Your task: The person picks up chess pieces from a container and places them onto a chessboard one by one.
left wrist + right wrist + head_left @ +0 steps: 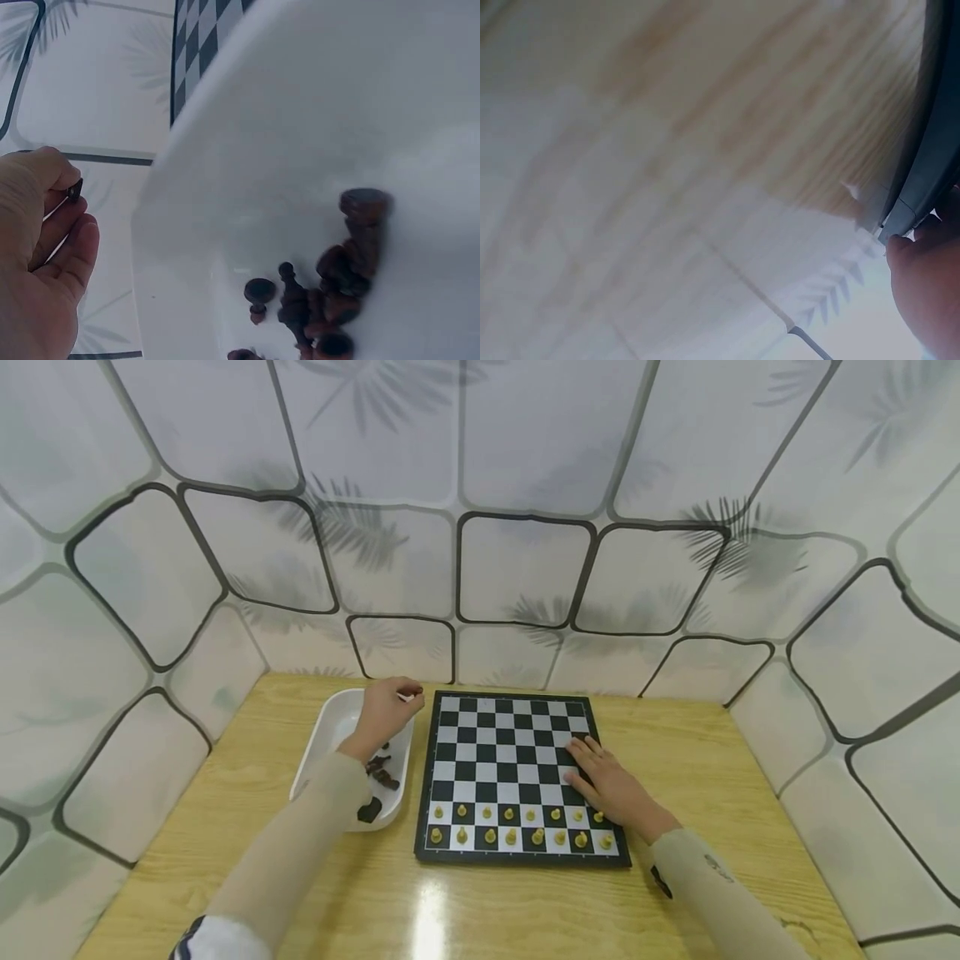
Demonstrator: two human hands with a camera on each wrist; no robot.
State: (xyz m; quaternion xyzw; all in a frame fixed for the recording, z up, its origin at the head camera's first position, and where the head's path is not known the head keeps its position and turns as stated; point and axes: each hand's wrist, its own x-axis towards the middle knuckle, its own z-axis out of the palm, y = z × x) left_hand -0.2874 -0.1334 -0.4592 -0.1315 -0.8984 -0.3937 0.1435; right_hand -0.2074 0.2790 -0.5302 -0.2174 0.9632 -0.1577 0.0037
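Note:
My left hand (384,714) is raised over the far right part of a white plastic tray. Between its thumb and fingers it pinches a small dark chess piece (75,190), mostly covered by the fingertips. Dark brown chess pieces (384,773) lie heaped in the tray (202,187). Right of the tray a black-and-white chessboard (517,752) lies flat. Two rows of yellow chess pieces (512,836) stand along its near side. My right hand (611,785) rests on the board's right edge with fingers extended over the squares, near the end of the yellow rows.
The board and tray stand on a yellow wood-grain table (360,902). A pale wall covering (510,568) with dark stone outlines and leaf prints encloses the back and both sides. A black object (370,810) sits at the tray's near end.

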